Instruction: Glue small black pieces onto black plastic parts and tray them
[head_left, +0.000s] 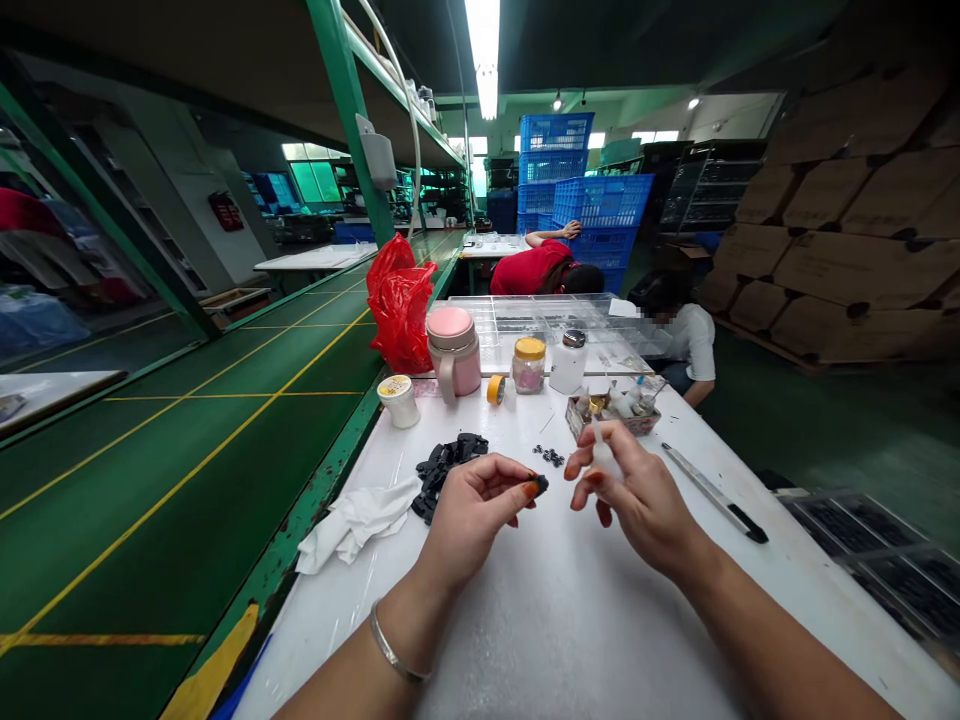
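My left hand (472, 505) is closed in a pinch on a small black part (540, 484) held above the white table (570, 620). My right hand (630, 490) is closed round a thin whitish applicator (600, 447), its tip pointing up and away. The two hands are a few centimetres apart over the table's middle. A heap of black parts (444, 470) lies just left of my left hand. A few tiny dark rings (551, 456) lie on the table between the hands and the jars.
A crumpled white cloth (352, 520) lies at the left edge. A pink mug (454, 350), small jars (529, 363), tape roll (496, 389), a small tray of bits (611, 412), clear trays (547, 325) and a red bag (401, 300) stand behind. A knife-like tool (712, 490) lies right. Two people work beyond.
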